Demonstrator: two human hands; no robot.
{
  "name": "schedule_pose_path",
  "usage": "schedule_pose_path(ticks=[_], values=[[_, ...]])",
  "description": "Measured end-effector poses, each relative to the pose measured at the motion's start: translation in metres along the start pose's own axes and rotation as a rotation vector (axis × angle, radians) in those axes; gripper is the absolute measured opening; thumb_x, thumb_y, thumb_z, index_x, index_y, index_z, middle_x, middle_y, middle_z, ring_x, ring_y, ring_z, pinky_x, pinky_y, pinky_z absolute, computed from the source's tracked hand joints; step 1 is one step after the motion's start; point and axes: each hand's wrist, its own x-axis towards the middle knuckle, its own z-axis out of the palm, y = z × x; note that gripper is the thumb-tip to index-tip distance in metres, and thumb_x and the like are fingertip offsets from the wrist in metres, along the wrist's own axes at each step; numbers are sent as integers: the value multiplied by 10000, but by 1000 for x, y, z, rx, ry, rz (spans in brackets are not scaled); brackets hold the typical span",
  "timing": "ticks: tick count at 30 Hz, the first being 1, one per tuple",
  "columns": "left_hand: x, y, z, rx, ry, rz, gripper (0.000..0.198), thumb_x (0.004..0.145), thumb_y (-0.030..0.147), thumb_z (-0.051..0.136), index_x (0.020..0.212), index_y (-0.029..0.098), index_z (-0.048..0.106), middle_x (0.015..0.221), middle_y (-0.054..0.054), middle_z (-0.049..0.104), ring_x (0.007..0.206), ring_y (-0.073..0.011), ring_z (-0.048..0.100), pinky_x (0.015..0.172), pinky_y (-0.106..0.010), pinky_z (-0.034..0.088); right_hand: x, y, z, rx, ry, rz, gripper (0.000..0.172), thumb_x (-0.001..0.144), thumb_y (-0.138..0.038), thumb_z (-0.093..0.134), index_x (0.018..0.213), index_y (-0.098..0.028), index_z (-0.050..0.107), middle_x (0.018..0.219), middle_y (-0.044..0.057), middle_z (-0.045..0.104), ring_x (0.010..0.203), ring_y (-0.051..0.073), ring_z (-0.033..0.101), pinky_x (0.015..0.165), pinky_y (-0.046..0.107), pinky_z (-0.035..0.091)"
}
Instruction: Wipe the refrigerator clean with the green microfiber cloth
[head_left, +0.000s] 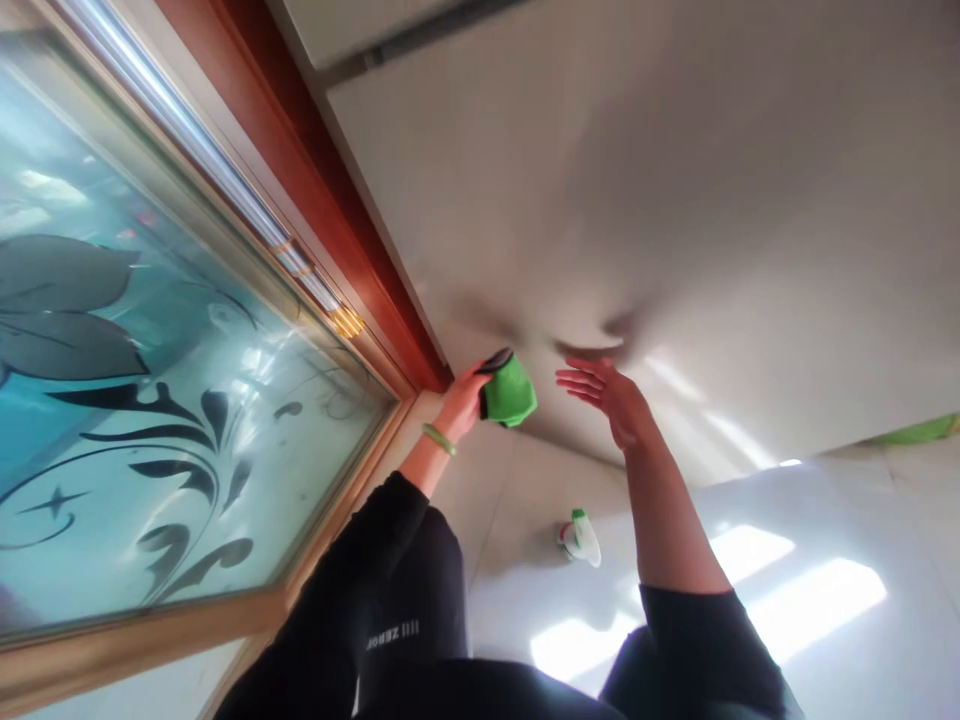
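My left hand (463, 402) grips a folded green cloth (511, 390) with a dark edge, close to the lower left corner of a large pale, glossy panel (637, 200). A light green bangle circles that wrist. To the right, my right hand (604, 392) is raised in front of the same panel with its fingers stretched out and nothing in them. Whether its fingertips touch the surface I cannot tell. Below the hands, a white spray bottle (581, 538) with a green part stands on the pale tiled floor (517, 520).
On the left is a wood-framed glass door (172, 430) with dark leaf patterns, beside a metal track (247, 190) and a red-brown wooden frame (360, 240). Bright light patches lie on the floor. A green item (919, 431) shows at the right edge.
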Motion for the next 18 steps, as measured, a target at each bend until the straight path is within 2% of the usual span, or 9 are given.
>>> schedule_pose_path(ticks=[3, 6, 10, 13, 16, 18], values=[[-4, 14, 3, -61, -64, -41, 407, 744, 534, 730, 977, 200, 747, 1025, -90, 780, 1028, -251, 708, 970, -401, 577, -5, 5, 24, 35, -102, 90, 662, 934, -827, 576, 1252, -284, 783, 1354, 75, 788, 1247, 257, 739, 1130, 438, 544], [-11, 18, 8, -41, -45, -26, 389, 767, 567, 724, 896, 200, 751, 950, -80, 777, 990, -263, 716, 938, -404, 584, -10, 9, 43, 94, -188, 188, 598, 933, -777, 628, 1150, -246, 799, 1223, 74, 821, 1139, 243, 747, 1056, 408, 580], [-15, 15, 8, 78, 91, 81, 276, 813, 489, 767, 823, 214, 750, 949, -59, 765, 1068, -262, 691, 1028, -384, 540, -12, 12, 51, 230, -136, 238, 435, 879, -630, 776, 966, -205, 754, 915, 33, 786, 821, 179, 694, 780, 317, 604], [-15, 19, 6, 157, 172, 168, 183, 811, 405, 812, 851, 231, 773, 1042, -51, 760, 1147, -252, 660, 1080, -365, 510, -8, 19, 50, 313, -94, 302, 383, 892, -588, 762, 937, -209, 726, 783, -5, 721, 682, 142, 619, 665, 275, 559], [-17, 27, 11, 171, 178, 195, 193, 850, 427, 771, 832, 235, 769, 952, -40, 745, 1041, -235, 680, 1016, -364, 538, -3, 36, 54, 325, -65, 342, 427, 920, -632, 687, 1004, -218, 747, 782, -5, 720, 644, 136, 600, 599, 253, 506], [-24, 34, 16, 79, 129, 142, 235, 880, 468, 725, 895, 240, 779, 960, -33, 761, 1003, -225, 697, 990, -368, 557, -3, 51, 60, 279, -47, 345, 524, 921, -724, 625, 1059, -238, 761, 887, 21, 768, 723, 157, 655, 635, 260, 521]])
